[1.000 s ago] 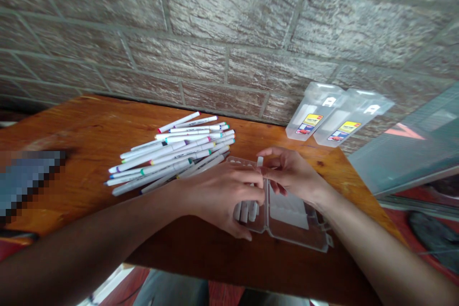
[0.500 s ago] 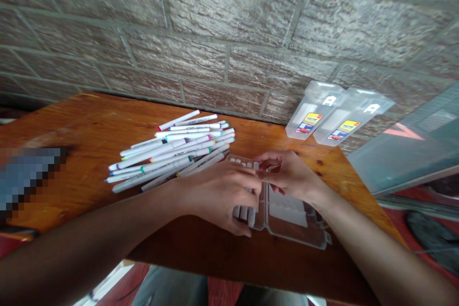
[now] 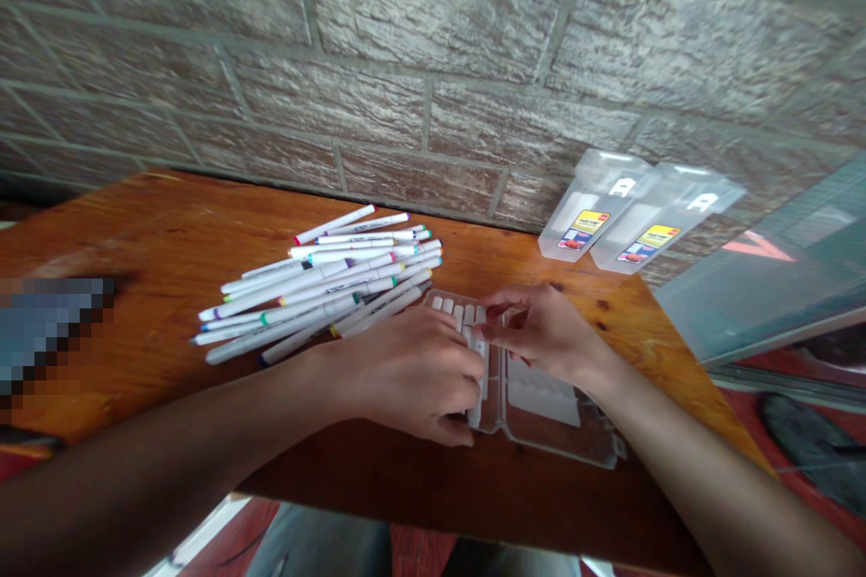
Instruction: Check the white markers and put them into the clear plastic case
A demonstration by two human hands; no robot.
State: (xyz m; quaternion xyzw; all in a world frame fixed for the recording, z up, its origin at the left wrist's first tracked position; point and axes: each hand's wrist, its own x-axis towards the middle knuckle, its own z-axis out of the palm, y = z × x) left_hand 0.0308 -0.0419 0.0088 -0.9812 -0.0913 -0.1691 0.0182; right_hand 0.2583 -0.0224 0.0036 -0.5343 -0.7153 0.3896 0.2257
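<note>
A clear plastic marker case (image 3: 499, 425) lies unfolded on the table, with several white markers (image 3: 458, 313) side by side in its left half. My left hand (image 3: 419, 371) is curled over that half, fingers bent together on the markers and thumb at the near edge; it hides much of the row. At the far end of the rightmost marker (image 3: 483, 374), my right hand (image 3: 541, 329) has its thumb and forefinger on the tip. The case's right half holds a white ridged insert (image 3: 541, 395), partly under my right hand.
A loose pile of white markers (image 3: 325, 281) with coloured ends lies left of the case. Two clear labelled cases (image 3: 575, 215) stand upright against the brick wall (image 3: 379, 99) at the back right. A blurred-out flat object (image 3: 47, 325) lies at the table's left.
The marker end that stuck up in my right fingers has gone down into the row. My left hand has shifted slightly left, its fingers drawn in, uncovering more of the markers.
</note>
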